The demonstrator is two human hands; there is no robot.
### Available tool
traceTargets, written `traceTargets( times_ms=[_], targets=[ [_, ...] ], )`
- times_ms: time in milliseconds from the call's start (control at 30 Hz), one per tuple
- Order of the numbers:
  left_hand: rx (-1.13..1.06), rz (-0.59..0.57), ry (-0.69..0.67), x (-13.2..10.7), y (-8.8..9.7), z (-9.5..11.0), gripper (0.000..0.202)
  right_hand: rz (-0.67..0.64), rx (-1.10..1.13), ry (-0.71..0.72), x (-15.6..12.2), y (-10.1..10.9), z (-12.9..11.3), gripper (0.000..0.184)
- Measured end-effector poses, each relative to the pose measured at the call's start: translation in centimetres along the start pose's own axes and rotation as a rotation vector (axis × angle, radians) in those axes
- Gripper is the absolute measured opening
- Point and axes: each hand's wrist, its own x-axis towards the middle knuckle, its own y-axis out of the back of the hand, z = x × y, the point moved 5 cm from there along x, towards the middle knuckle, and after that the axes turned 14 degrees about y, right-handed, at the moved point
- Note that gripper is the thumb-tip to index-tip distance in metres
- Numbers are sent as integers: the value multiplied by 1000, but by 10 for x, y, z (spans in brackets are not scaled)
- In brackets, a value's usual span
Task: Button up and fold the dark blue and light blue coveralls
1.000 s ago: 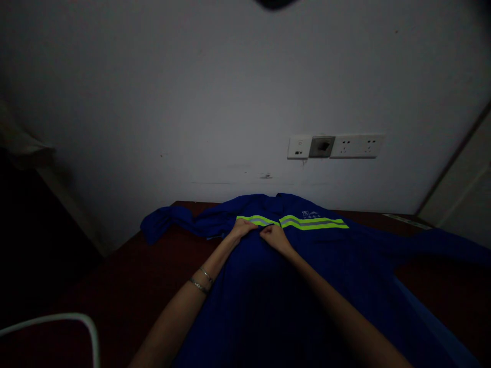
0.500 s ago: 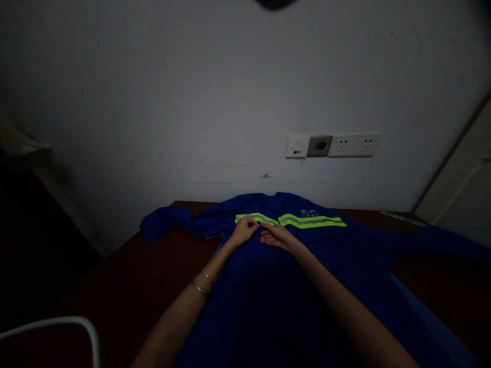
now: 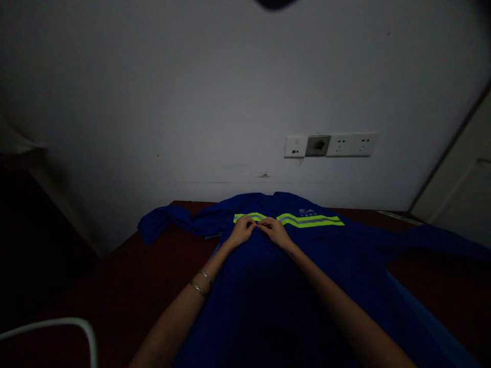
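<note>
A blue work jacket (image 3: 268, 286) with a yellow and grey reflective stripe (image 3: 310, 220) across the chest lies spread on a dark brown table (image 3: 146, 276). My left hand (image 3: 241, 232) and my right hand (image 3: 274, 231) meet at the jacket's front opening, just below the stripe. Both hands have their fingers curled in a pinch on the fabric edges there. Two thin bracelets (image 3: 201, 283) sit on my left wrist. One sleeve (image 3: 164, 221) stretches to the left, the other (image 3: 433, 240) to the right.
A white wall rises behind the table, with a row of sockets and a switch (image 3: 330, 145). A white curved chair rail (image 3: 69, 327) shows at the lower left. A pale door or panel (image 3: 460, 194) stands at the right.
My hands stayed at the jacket's front. Half a second ago the right fingers lay flatter and slightly apart from the left hand; now both hands pinch together a little higher, at the stripe.
</note>
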Motion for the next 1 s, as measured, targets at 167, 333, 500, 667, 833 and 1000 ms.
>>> traceTargets(
  times_ms=[167, 333, 500, 667, 833, 1000],
  targets=[
    [-22, 19, 10, 0, -2, -2, 8, 30, -33, 59, -3, 0, -2, 13],
    [-61, 17, 70, 2, -5, -6, 9, 7, -106, 143, -4, 1, -7, 12],
    [-107, 7, 144, 3, -5, -9, 11, -58, -183, 190, -7, -2, -10, 15],
    [-131, -25, 193, 4, -6, -9, 12, -79, -284, 223, -10, -4, -14, 23],
    [-113, -42, 217, 5, -8, -9, 14, -83, -455, 224, -11, -6, -20, 17],
    [-123, -40, 245, 6, -9, -13, 13, -142, -596, 273, -13, -9, -24, 16]
  ],
)
